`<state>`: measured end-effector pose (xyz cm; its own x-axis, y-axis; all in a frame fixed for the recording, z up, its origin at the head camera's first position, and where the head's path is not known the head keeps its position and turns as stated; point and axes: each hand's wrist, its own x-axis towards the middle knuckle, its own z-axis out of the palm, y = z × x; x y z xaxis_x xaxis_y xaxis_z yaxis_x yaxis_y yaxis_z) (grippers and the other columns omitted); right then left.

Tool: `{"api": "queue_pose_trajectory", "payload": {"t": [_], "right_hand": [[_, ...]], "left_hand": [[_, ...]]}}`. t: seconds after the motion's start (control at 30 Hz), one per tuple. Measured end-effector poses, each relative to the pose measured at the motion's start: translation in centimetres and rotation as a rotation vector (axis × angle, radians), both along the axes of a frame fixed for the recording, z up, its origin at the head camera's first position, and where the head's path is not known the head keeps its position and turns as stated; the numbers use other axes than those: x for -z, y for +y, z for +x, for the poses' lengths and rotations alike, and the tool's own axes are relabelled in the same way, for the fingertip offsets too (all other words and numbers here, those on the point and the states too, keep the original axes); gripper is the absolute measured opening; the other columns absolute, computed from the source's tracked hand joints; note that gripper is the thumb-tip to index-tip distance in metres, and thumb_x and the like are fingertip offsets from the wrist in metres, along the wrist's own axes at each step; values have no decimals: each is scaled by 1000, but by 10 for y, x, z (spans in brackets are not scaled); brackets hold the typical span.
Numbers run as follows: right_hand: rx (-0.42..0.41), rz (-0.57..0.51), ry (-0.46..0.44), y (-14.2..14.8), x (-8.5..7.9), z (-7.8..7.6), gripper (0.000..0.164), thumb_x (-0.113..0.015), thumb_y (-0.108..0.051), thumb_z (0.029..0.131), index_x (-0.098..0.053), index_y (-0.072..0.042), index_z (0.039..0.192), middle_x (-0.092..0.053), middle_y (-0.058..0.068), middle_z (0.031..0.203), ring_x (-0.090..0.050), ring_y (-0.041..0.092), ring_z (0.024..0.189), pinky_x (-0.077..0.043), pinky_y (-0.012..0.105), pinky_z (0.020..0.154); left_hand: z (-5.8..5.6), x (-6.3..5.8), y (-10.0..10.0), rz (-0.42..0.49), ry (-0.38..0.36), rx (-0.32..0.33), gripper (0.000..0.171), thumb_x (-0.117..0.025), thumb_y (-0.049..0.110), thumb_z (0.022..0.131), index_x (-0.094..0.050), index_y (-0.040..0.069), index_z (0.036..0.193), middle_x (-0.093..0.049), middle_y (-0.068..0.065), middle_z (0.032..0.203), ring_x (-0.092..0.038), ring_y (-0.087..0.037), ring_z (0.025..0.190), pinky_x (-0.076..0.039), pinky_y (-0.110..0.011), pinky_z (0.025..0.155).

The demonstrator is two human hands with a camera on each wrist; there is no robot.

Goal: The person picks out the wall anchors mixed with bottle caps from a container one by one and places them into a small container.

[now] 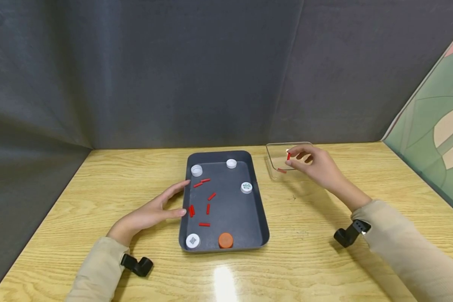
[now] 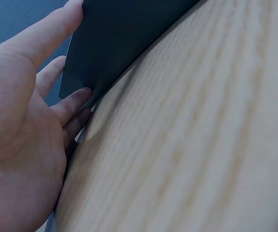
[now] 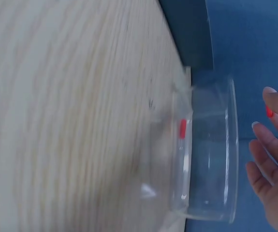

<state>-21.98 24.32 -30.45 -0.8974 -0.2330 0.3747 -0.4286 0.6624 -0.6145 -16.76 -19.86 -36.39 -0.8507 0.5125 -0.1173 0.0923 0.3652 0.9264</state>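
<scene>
My right hand (image 1: 321, 167) pinches a short red stick (image 1: 288, 156) between thumb and forefinger, above a clear plastic container (image 1: 272, 158). Inside that container lies another red stick (image 3: 182, 128), seen through its wall in the right wrist view. The left hand (image 1: 151, 212) touches the left side of a dark grey tray (image 1: 230, 201), with thumb and fingers spread; the left wrist view has its fingertips against the outer wall. Several red sticks (image 1: 208, 209) lie scattered over the tray's left half, two of them side by side near the left thumb.
Also in the tray are an orange cap (image 1: 225, 240) at the near edge and several white caps, such as one (image 1: 246, 187) with a green print. Wood-grained table (image 1: 302, 235) surrounds tray and container. A dark curtain (image 1: 196, 75) stands behind, a patterned panel (image 1: 438, 117) at right.
</scene>
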Motion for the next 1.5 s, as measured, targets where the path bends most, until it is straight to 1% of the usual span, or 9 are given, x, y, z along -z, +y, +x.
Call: {"api": "queue_pose_trajectory", "payload": {"t": [0.23,0.5,0.83,1.03,1.23,1.37,1.5], "right_hand": [[50,33,-10,11,3,-9,22,-75,-17,91,-70,-1,106,-69,16,112,-58,26,96,-43,24,73],[78,71,-40,18,8,-19,26,-73,-21,92,-68,-1,108,-68,17,111,-58,29,100,-44,34,77],[80,102,-77,18,12,-26,31,-72,-21,93,-68,1,114,-66,19,114,-57,33,104,-44,44,84],[56,102,-72,17,14,-28,29,-73,-17,92,-68,1,113,-66,20,115,-58,36,103,-45,49,85],[43,126,-64,15,16,-28,28,-74,-15,91,-69,2,112,-65,20,115,-58,37,102,-45,49,85],[54,137,-67,15,17,-29,29,-74,-15,90,-68,2,113,-65,20,116,-58,37,102,-45,49,84],[61,149,-69,15,17,-29,31,-73,-17,91,-67,2,115,-65,21,116,-58,37,102,-45,50,84]], "left_hand": [[-1,0,0,8,-4,4,79,-71,27,93,-24,26,158,-12,-8,164,-6,-33,150,-7,-63,116],[-1,-1,1,2,-3,0,79,-71,26,93,-25,26,158,-13,-8,164,-7,-32,150,-7,-62,116],[0,-1,0,2,-9,-9,79,-71,27,93,-26,27,157,-13,-7,164,-7,-32,149,-7,-62,116],[0,1,0,16,-21,-10,80,-72,26,92,-26,28,157,-13,-6,164,-7,-31,150,-8,-62,116],[1,1,1,23,-33,-16,80,-73,26,91,-26,32,156,-13,-3,164,-7,-28,150,-8,-61,116],[1,0,1,21,-30,-16,81,-73,24,91,-26,31,157,-13,-4,164,-7,-29,150,-8,-61,116],[1,0,1,29,-24,-10,80,-72,23,92,-26,31,157,-14,-3,164,-8,-29,149,-8,-62,116]]}}
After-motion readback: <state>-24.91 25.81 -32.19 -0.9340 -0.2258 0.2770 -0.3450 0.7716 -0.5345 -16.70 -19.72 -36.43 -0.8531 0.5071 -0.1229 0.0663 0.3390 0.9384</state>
